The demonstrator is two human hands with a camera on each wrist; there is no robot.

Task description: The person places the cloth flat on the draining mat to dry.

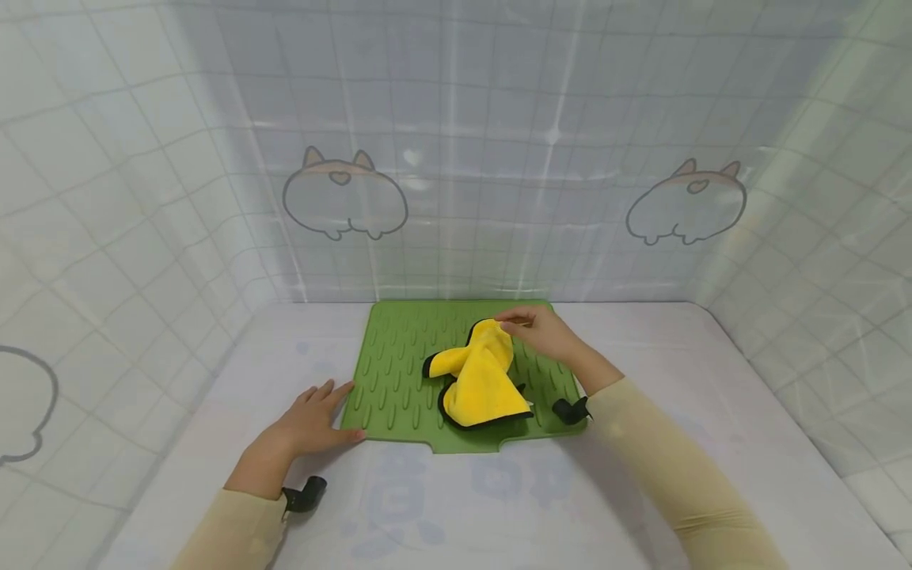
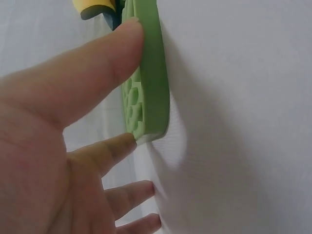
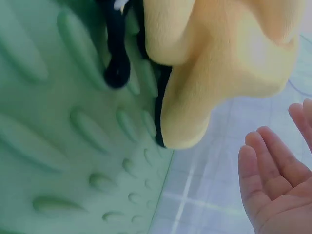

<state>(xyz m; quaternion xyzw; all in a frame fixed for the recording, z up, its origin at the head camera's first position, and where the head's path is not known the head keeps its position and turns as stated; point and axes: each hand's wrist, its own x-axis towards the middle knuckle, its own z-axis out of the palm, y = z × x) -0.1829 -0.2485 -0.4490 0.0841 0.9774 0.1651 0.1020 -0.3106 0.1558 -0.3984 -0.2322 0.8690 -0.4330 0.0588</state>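
A yellow cloth with black edging [image 1: 484,380] lies crumpled on a green mat [image 1: 388,332] with raised oblong bumps. My right hand [image 1: 545,332] is at the cloth's far end, its fingertips overlapping the yellow fabric in the head view. In the right wrist view the fingers [image 3: 273,170] are slightly bent, with a gap between them and the cloth [image 3: 185,117]. At the mat's front left corner is my left hand [image 1: 313,419], fingers spread. Its thumb [image 2: 129,41] and a fingertip touch the mat's edge [image 2: 156,97]. A black round-ended piece [image 3: 117,68] pokes out beside the cloth, the rest hidden.
The mat lies on a white covered table [image 1: 399,514]. Behind it rises a grid-patterned curtain [image 1: 492,198] with cartoon animal drawings, and similar sheets close off both sides. Small black devices [image 1: 305,495] are worn at both wrists.
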